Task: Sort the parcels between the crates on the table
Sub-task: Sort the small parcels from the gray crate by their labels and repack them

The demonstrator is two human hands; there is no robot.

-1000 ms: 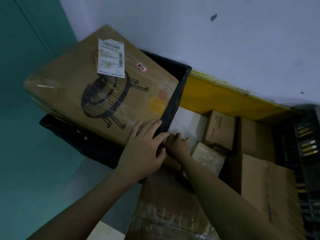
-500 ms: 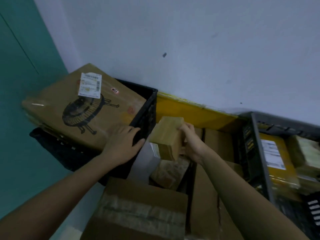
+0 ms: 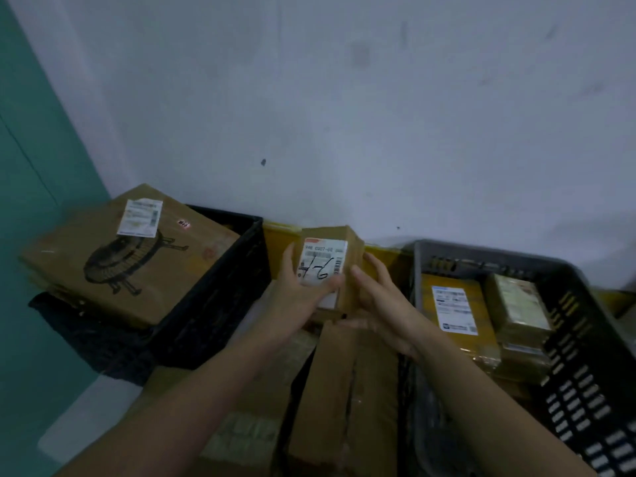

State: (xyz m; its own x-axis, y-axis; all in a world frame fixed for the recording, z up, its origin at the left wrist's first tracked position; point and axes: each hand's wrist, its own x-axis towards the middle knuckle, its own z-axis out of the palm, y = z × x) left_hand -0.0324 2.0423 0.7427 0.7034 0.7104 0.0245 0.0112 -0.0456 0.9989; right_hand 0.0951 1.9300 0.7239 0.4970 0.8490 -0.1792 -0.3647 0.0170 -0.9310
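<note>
Both hands hold a small brown parcel [image 3: 354, 249] up over the middle of the table, its white label with a handwritten mark facing me. My left hand [image 3: 296, 301] grips its left side with the thumb across the label. My right hand [image 3: 382, 301] cups its right side and bottom. To the left a black crate [image 3: 220, 297] carries a large box printed with a fan [image 3: 124, 263]. To the right a grey crate [image 3: 585, 356] holds a yellow parcel with a white label [image 3: 454, 311] and a wrapped parcel [image 3: 519, 304].
Several cardboard boxes [image 3: 340, 390] lie below my hands between the two crates. A yellow box [image 3: 278, 246] stands against the white wall behind them. A teal wall closes off the left side.
My right hand lifted the small parcel from the pile and turned its label up. My left hand left the black crate's corner and took hold of the parcel. The view swung right.
</note>
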